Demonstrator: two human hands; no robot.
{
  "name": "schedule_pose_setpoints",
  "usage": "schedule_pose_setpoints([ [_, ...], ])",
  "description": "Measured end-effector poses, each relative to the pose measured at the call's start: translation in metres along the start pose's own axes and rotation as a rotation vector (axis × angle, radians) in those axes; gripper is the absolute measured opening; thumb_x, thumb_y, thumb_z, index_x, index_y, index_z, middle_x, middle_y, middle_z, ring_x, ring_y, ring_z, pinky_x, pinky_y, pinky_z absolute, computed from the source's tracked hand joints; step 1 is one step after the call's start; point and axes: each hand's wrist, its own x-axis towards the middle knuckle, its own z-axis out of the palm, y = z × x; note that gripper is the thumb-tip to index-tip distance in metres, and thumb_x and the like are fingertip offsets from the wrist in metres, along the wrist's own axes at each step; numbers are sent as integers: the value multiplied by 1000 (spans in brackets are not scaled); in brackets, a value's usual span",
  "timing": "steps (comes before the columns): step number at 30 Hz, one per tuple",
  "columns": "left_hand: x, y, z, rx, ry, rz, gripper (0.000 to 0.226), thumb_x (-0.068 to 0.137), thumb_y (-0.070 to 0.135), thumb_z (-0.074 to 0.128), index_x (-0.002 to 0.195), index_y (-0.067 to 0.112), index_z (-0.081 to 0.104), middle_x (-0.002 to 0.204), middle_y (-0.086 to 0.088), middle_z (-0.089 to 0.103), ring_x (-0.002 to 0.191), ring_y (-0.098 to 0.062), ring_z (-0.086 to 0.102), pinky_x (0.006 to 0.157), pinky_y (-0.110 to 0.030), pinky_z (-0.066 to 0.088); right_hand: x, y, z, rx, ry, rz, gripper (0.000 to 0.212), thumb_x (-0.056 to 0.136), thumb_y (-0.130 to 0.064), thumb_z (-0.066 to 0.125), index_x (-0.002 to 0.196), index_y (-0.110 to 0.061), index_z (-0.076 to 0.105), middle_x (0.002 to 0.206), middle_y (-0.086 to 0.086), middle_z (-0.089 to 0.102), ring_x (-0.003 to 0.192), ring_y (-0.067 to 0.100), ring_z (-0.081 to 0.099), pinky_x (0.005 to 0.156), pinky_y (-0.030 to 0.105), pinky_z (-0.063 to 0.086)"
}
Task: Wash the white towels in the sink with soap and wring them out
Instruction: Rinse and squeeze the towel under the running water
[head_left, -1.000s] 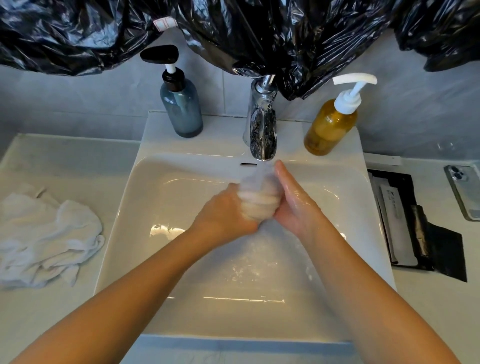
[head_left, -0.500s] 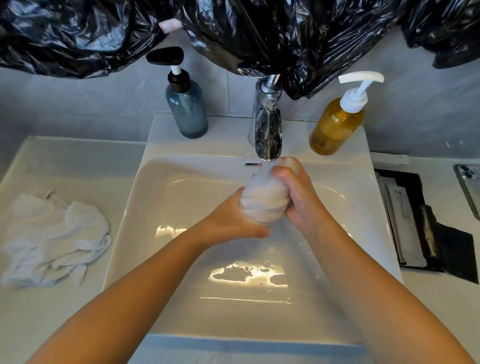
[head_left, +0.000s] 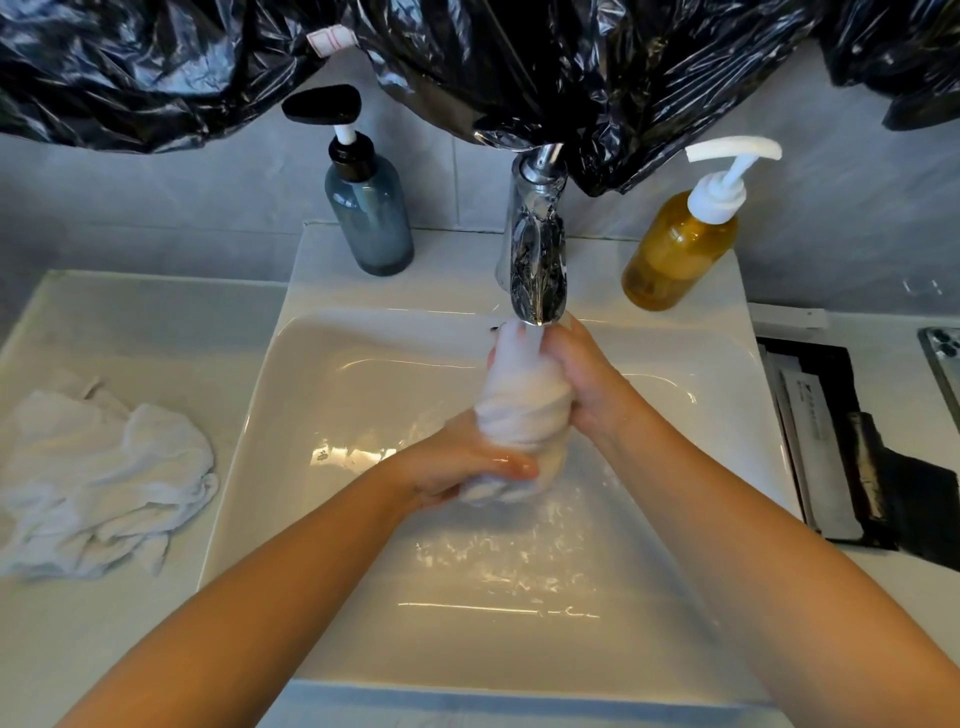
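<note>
I see both hands over the white rectangular ceramic sink (head_left: 249, 441), and they grasp one wet white towel twisted into a thick roll (head_left: 519, 405). The roll stands almost upright between them. The left hand (head_left: 467, 462) closes around its lower end, fingers curled under the cloth. The right hand (head_left: 587, 379) wraps the upper part, thumb side toward the top. The top of the roll is just below the spout of the shiny chrome faucet (head_left: 537, 260), directly beyond the hands, and a pale stream seems to fall on it. Under the hands, the basin floor shows ripples of water.

Beyond the left hand, a blue-grey glass pump bottle with a black head (head_left: 371, 218) stands on the sink ledge. Beyond the right hand stands an amber pump bottle with a white head (head_left: 675, 249). Far to the left of the left hand, a crumpled pile of white towels (head_left: 98, 483) lies on the pale counter (head_left: 156, 322). To the right of the right forearm I see a black tray with long white packets (head_left: 810, 441), and a phone (head_left: 943, 364) at the frame edge. Black crinkled plastic sheeting (head_left: 571, 67) hangs above everything.
</note>
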Motion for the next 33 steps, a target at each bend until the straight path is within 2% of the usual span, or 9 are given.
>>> schedule_pose_setpoints([
  [4, 2, -3, 1, -103, -155, -31, 63, 67, 10, 74, 128, 6, 57, 120, -21, 63, 109, -44, 63, 80, -45, 58, -2, -5, 3, 9, -3, -12, 19, 74, -3, 56, 92, -4, 53, 67, 11, 67, 61, 24, 68, 55, 29, 54],
  [6, 0, -3, 1, -100, -147, -56, 62, 65, 16, 73, 124, 7, 57, 110, -16, 66, 94, -34, 68, 69, -36, 58, -4, -3, 0, 2, 23, 3, 12, 83, -2, 60, 93, -7, 56, 75, 11, 71, 70, 24, 71, 62, 34, 59],
  [9, -1, 2, 4, 114, 35, -12, 41, 64, 10, 68, 104, 7, 60, 80, -12, 61, 66, -24, 58, 53, -32, 50, -9, -2, -6, -71, 117, 46, 14, 93, -15, 66, 103, -9, 59, 94, 10, 72, 91, 25, 68, 81, 40, 59],
  [11, -1, 6, 8, 476, 236, 5, 30, 68, 10, 66, 97, 16, 59, 77, -8, 61, 60, -20, 56, 49, -35, 51, -14, 1, -6, -56, 182, 76, 38, 76, -34, 75, 102, -11, 59, 93, 6, 70, 90, 22, 66, 82, 39, 57],
  [14, -6, 6, 13, 743, 478, -65, 66, 69, 27, 78, 123, 31, 42, 100, 2, 63, 82, -14, 63, 63, -29, 52, -19, 3, 1, -26, 269, 144, 69, 46, -48, 83, 103, -18, 61, 106, 12, 71, 97, 27, 67, 96, 50, 53],
  [18, -3, 1, 8, 661, 483, 12, 94, 62, 27, 85, 139, 35, 34, 112, 6, 58, 96, -18, 61, 77, -33, 56, -19, 0, 6, -61, 298, 14, 56, 45, -30, 82, 97, -13, 68, 99, 16, 70, 93, 29, 66, 95, 49, 54],
  [24, -2, -10, 9, 319, 317, 28, 42, 63, 3, 76, 103, 7, 62, 78, -6, 66, 62, -22, 61, 59, -38, 56, -21, -4, 4, -184, 17, -111, 48, 63, -13, 71, 106, -4, 53, 90, 14, 74, 100, 38, 70, 86, 50, 56],
  [28, -4, -14, 17, 98, 221, 20, 39, 55, -7, 68, 92, -4, 58, 67, -14, 55, 54, -23, 49, 48, -28, 43, -15, -7, 11, -155, -48, -73, 40, 57, -12, 76, 92, -5, 59, 80, 16, 69, 78, 37, 69, 66, 39, 57],
  [33, -2, -14, 14, -49, 120, -62, 37, 49, -11, 65, 84, -1, 58, 62, -9, 55, 49, -17, 50, 42, -23, 40, -5, -3, 13, -168, -42, -24, 45, 48, -19, 76, 86, -1, 60, 75, 20, 65, 66, 35, 64, 64, 43, 55],
])
